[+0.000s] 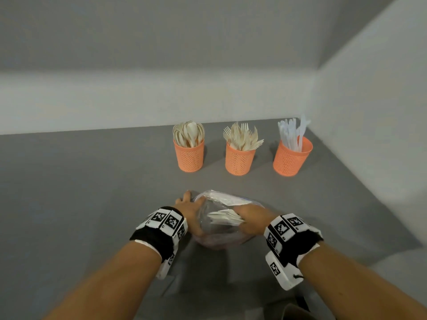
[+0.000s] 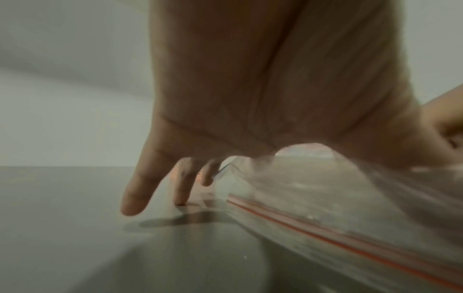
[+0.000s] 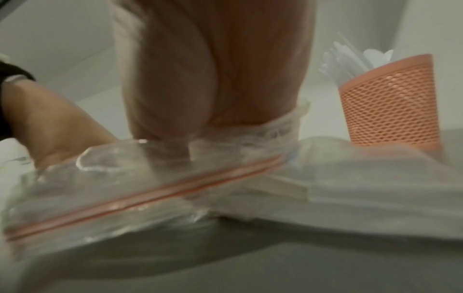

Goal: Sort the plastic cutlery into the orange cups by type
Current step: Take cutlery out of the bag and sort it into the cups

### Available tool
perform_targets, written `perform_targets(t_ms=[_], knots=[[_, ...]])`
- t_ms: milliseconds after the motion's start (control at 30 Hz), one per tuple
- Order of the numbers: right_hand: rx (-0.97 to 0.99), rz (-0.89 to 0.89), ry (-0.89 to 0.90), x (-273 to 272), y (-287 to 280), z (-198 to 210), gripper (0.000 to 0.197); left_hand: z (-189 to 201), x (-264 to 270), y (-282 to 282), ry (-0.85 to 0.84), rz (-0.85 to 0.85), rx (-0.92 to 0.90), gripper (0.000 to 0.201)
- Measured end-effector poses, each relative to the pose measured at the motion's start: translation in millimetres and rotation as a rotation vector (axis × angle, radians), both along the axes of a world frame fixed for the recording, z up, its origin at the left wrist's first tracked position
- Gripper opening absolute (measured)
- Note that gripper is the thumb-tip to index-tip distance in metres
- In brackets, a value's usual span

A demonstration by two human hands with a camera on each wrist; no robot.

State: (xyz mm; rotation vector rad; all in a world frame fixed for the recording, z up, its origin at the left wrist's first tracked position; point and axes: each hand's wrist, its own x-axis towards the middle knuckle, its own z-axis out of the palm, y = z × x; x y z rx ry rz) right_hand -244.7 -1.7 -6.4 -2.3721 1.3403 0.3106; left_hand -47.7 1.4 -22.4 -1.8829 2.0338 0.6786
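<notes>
Three orange mesh cups stand in a row at the back: one with spoons [image 1: 188, 155], one with forks [image 1: 239, 160], one with white knives [image 1: 292, 159] [image 3: 391, 103]. In front of me a clear zip bag [image 1: 219, 199] [image 2: 325, 198] [image 3: 150, 188] lies on the grey table [image 1: 92, 192]. My left hand [image 1: 189, 209] [image 2: 250, 89] presses on the bag's left side with straight, spread fingers whose tips touch the table. My right hand [image 1: 251, 219] [image 3: 213, 69] reaches into the bag's mouth and grips a bundle of white cutlery [image 1: 225, 218]. Its fingers are hidden by the plastic in the right wrist view.
A pale wall [image 1: 369, 112] rises just behind and to the right of the knife cup. The grey table stretches far to the left of the cups. A dark object [image 1: 298, 310] shows at the near edge below my right arm.
</notes>
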Motion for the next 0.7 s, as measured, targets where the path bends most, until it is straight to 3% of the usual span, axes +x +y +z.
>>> perform_targets(t_ms=[200,367,600,700], knots=[[0.180,-0.070,-0.098,-11,-7,5,0.037,-1,0,-1,-0.042,0.007,0.022,0.116],[0.127,-0.053,-0.132,-9,3,1,0.050,-4,-4,-2,-0.089,-0.002,0.012,0.115],[0.179,-0.276,-0.453,-25,-11,5,0.019,-6,-3,-6,-0.074,0.043,0.031,0.107],[0.273,-0.292,-0.503,-29,-12,7,0.026,-5,-5,-7,-0.074,0.042,0.040,0.103]])
